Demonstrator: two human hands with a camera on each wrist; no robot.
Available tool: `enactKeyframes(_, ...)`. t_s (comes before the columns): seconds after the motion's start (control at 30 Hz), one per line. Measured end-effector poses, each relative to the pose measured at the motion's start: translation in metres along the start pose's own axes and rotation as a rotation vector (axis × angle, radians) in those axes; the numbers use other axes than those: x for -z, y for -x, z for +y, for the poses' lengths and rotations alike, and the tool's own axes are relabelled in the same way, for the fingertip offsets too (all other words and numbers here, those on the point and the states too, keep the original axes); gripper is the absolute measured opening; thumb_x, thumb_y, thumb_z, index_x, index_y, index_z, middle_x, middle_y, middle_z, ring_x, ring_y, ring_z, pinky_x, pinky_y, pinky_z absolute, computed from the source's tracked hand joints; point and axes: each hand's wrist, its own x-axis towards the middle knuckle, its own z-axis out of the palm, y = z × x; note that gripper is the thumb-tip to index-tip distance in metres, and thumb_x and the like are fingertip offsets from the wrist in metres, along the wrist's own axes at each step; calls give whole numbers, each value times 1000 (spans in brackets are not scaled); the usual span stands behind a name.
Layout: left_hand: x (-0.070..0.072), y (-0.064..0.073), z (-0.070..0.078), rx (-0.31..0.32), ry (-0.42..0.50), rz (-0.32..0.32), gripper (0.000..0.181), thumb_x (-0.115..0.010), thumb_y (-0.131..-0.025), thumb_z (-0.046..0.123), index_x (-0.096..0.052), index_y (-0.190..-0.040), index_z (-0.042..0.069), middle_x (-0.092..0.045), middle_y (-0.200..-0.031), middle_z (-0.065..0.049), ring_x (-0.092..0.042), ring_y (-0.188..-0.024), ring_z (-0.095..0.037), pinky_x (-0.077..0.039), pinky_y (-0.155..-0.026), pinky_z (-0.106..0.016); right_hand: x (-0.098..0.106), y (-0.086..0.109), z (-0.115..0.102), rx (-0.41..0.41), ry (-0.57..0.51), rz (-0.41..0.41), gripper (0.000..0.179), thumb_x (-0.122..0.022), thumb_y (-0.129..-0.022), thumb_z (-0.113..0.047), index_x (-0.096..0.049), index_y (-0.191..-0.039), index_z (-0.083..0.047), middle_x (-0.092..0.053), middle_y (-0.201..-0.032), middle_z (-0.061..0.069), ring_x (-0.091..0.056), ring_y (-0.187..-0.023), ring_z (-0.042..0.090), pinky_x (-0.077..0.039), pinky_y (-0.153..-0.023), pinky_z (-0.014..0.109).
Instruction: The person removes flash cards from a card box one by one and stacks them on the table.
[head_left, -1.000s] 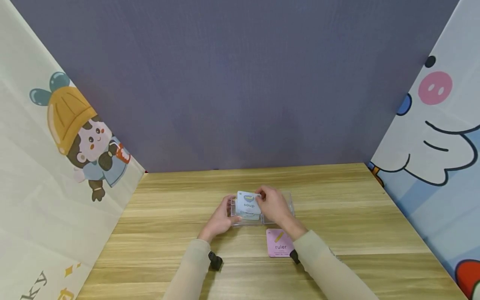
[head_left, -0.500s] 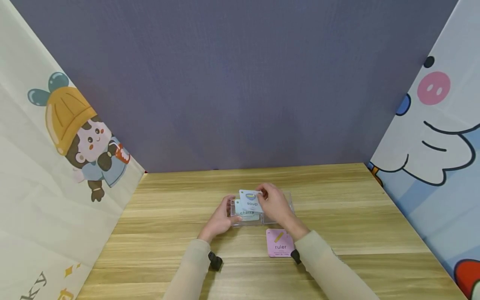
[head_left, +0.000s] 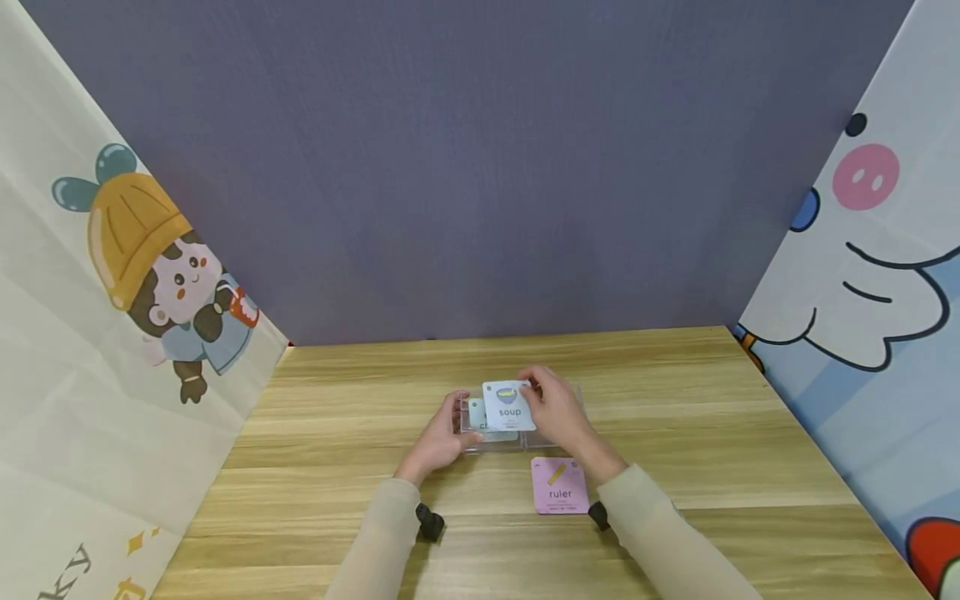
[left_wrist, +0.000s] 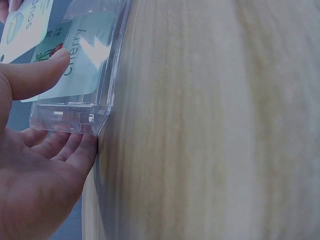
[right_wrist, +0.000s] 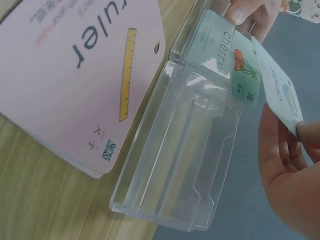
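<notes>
My right hand (head_left: 557,414) pinches a pale blue "soup" card (head_left: 506,410) by its right edge, thumb on its face. The card is held up above a clear plastic box (right_wrist: 172,145) with two compartments. In the left compartment leans a pale green "cherry" card (left_wrist: 86,75), partly hidden behind the soup card in the head view. My left hand (head_left: 438,439) grips the box's left end; its thumb lies over the cherry card and the other fingers are at the box's end. The right compartment holds nothing in the right wrist view.
A pink "ruler" card (head_left: 560,486) lies face up on the wooden table (head_left: 337,467) in front of the box; the right wrist view shows more cards beneath it. A dark grey panel (head_left: 480,183) stands behind, with printed cloths on both sides.
The soup card has moved right with my right hand and now sits more squarely to the head camera. More of the cherry card's left side shows. My left hand stays on the box.
</notes>
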Motion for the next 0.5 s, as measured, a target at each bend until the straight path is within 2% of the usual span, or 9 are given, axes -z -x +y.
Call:
enactKeyframes(0.2,0,0,1,14,15,3,78,-76,-90,9,-32,-154,8,-49,-138,-18,-49,-132,-40,-38,-114,-54,4,4,2,3,-36,-9,17,-63,-97,0,-67,-114,-1,-63,-95,5,-57,-83,16,-54,-72,28)
enactKeyframes(0.5,0,2,2,-6,16,-4,78,-76,-89,6,-31,-153,4,-48,-137,-19,-49,-130,-41,-39,-113,-55,11,8,3,13,-102,-13,19,-62,-97,1,-66,-116,2,-61,-92,4,-56,-83,17,-53,-72,27)
